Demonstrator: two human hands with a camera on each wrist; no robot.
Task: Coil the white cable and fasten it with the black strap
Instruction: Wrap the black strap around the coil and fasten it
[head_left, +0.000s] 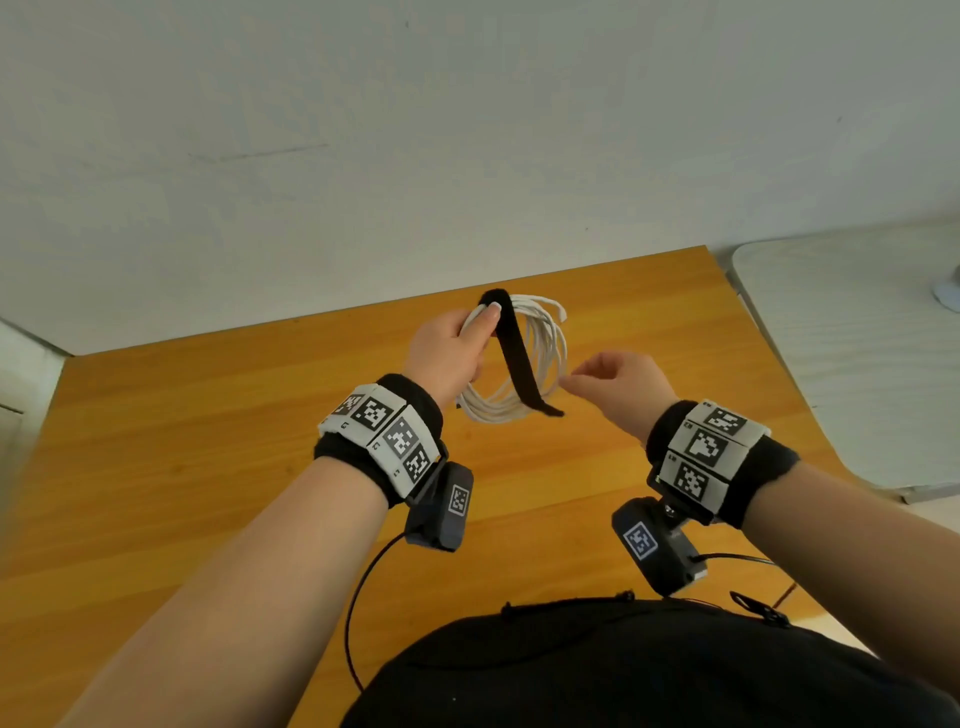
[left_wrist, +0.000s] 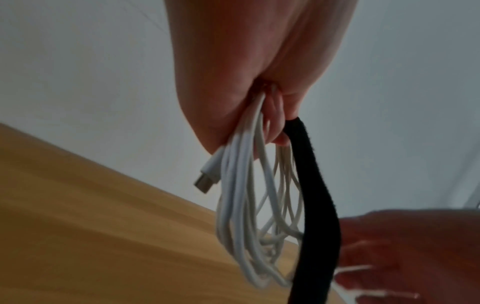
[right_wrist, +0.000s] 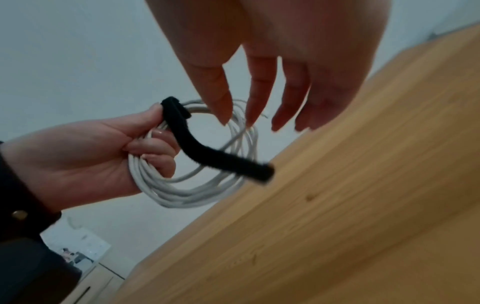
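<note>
The white cable (head_left: 540, 358) is wound into a round coil held in the air above the wooden table (head_left: 208, 441). My left hand (head_left: 452, 348) grips the coil's upper left side, thumb pressing the black strap (head_left: 514, 358) onto it. The strap is draped over the top of the coil and its free end hangs down across the ring. In the left wrist view the cable (left_wrist: 241, 205) loops hang from my fingers with a plug sticking out, beside the strap (left_wrist: 317, 205). My right hand (head_left: 602, 374) hovers just right of the coil, fingers relaxed and empty; its fingers (right_wrist: 259, 96) point toward the cable (right_wrist: 182, 193) and strap (right_wrist: 226, 162).
A pale wall stands behind the table's far edge. A white surface (head_left: 852, 353) lies beyond the table's right edge. Black wires from the wrist cameras hang near my dark-clothed torso (head_left: 623, 670).
</note>
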